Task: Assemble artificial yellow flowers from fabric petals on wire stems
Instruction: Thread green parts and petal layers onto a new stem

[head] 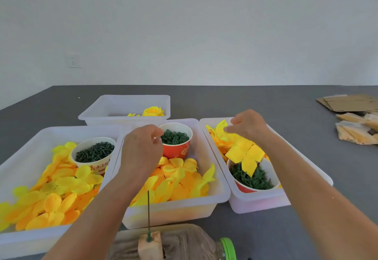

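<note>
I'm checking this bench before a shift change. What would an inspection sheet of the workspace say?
Surface: grey table, four white bins on it.
Job's things: yellow petals fill three near bins; three cups of green parts; a finished flower in the far bin; a wire stem upright in a wood block.
Clutter: cardboard and bagged stock, far right; a bottle lying at the near edge.
Hands: left hand pinches something small by the middle cup; right hand pinches a petal in the right bin.
Cables: nothing seen.
Surroundings: plain wall with an outlet.

Both arms reach forward, left hand (pixel 141 149) and right hand (pixel 248 125) curled.
</note>
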